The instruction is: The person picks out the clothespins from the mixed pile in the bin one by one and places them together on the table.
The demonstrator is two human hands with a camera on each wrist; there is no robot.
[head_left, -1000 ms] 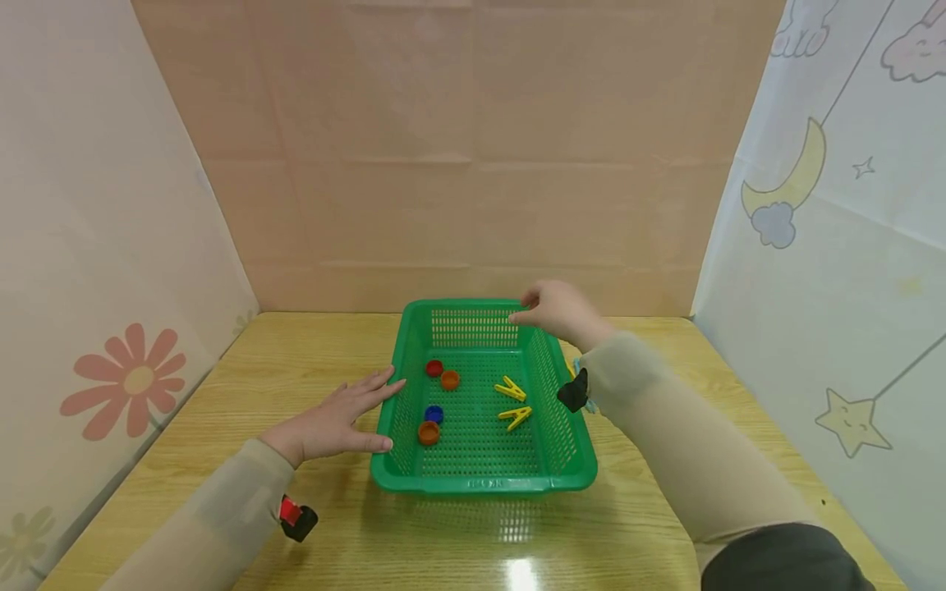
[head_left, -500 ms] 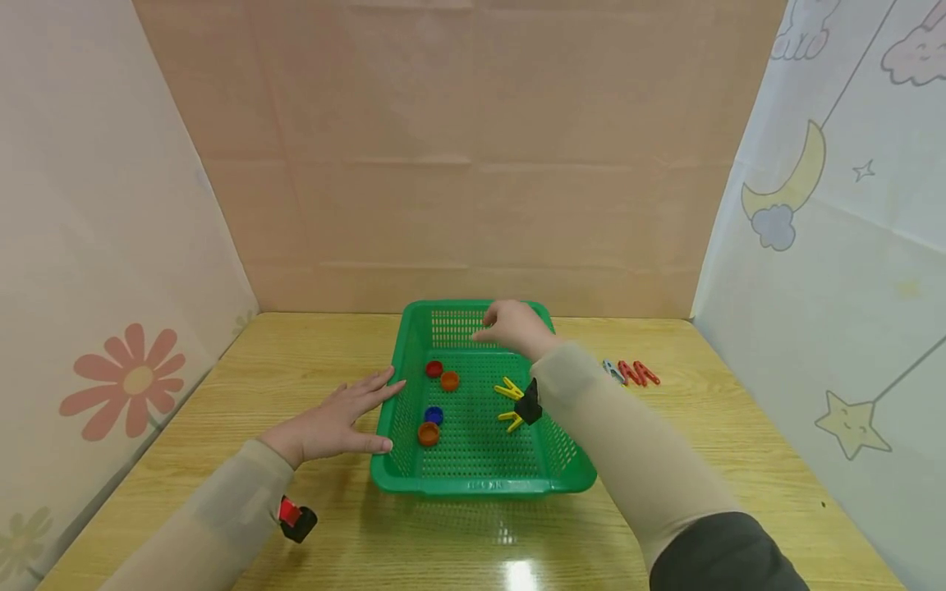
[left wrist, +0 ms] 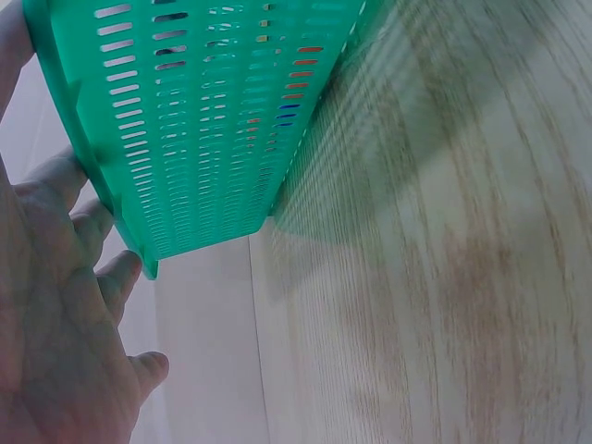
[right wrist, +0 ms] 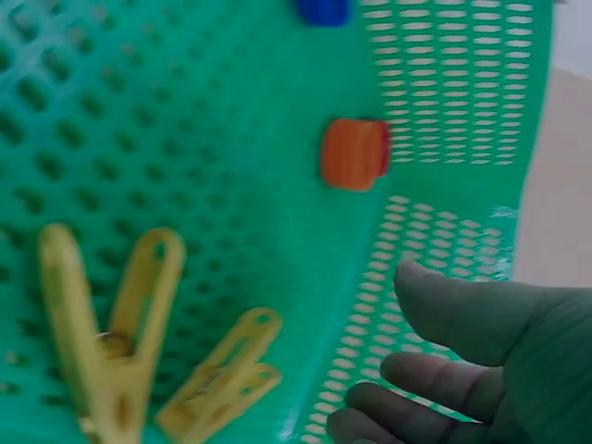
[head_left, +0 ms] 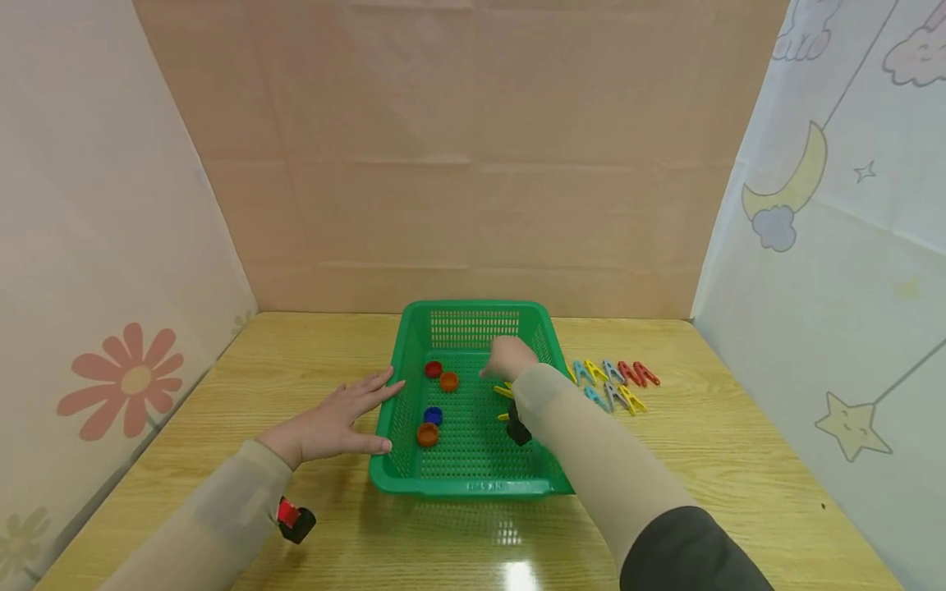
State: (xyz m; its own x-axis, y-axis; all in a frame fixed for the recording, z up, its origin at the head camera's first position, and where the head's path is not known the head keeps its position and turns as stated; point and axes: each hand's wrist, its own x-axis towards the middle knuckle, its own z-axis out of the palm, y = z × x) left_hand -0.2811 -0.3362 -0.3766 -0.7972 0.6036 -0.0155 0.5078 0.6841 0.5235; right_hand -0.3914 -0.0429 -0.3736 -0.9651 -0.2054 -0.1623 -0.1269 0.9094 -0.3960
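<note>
My left hand rests on the left rim of a green plastic basket, its fingers straight and spread. Inside the basket hovers my right hand, over its right half, with nothing in its grasp. The right wrist view shows the thumb apart from the loosely bent fingers. Two yellow clothespins lie on the basket floor near that hand; the head view has them partly hidden by the wrist. Along the basket's left side are small round caps: one red, one blue and two orange.
Right of the basket, several clothespins in red, grey, light blue and yellow lie in rows on the wooden table. A tan backdrop stands behind, with patterned walls at both sides.
My right hand has moved left from the basket's right rim, then down into the basket. The clothespins on the table have come into view. My left hand has stayed in place.
</note>
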